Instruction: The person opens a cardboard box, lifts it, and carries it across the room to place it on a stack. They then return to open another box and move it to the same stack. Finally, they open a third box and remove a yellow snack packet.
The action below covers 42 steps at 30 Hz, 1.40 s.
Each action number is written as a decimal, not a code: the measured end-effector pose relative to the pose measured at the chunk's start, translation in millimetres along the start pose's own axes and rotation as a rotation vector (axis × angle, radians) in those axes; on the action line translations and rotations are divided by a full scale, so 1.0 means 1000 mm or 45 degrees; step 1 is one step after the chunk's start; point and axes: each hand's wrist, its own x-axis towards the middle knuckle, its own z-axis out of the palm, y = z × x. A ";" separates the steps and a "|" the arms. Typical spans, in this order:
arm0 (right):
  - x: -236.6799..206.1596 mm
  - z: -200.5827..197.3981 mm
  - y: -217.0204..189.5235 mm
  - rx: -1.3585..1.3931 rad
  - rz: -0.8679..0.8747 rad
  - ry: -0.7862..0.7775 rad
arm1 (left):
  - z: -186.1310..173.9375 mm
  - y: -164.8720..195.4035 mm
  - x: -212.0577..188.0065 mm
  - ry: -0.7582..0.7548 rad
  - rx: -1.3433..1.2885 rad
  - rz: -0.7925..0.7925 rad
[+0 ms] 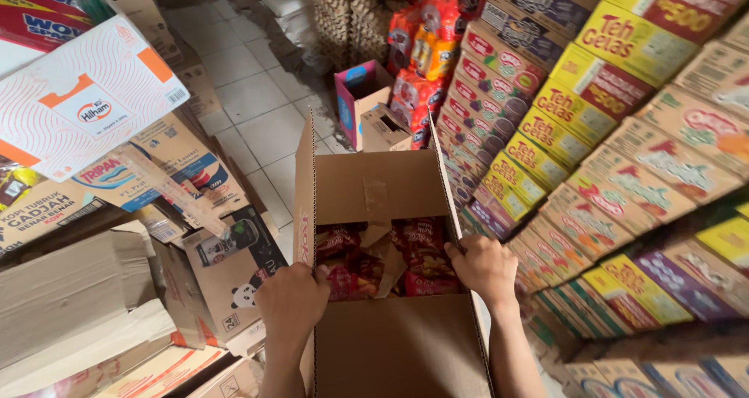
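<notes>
Head view looks down on an open brown cardboard box [374, 187] that stands in the middle of a crowded store room. Left hand [292, 296] is closed around the edge of the left side flap of this box, and right hand [484, 269] grips the edge of the right side flap in the same way, so both hands are holding the box. Inside the box lie red snack packets [421, 261], with a loose piece of brown cardboard between them. Beyond the far flap of the box stands a small pink and blue carton [355, 94] on the pale tiled floor [257, 109]. To the right of the box rises a wall of stacked yellow, purple and red cartons [593, 140]. To the left of the box lie flattened cardboard boxes [86, 289], and above them a white carton with orange marks [86, 94].
</notes>
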 end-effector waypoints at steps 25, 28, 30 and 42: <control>0.406 0.019 -0.036 -0.012 -0.432 -0.214 | 0.016 0.176 0.251 0.151 -0.035 -0.480; 0.430 0.034 -0.050 0.024 -0.478 -0.182 | 0.015 0.176 0.276 0.169 -0.027 -0.500; 0.451 0.044 -0.059 0.003 -0.493 -0.176 | 0.016 0.173 0.299 0.158 -0.003 -0.495; 0.593 0.105 -0.185 -0.043 -0.390 -0.212 | 0.002 0.110 0.505 0.285 -0.029 -0.396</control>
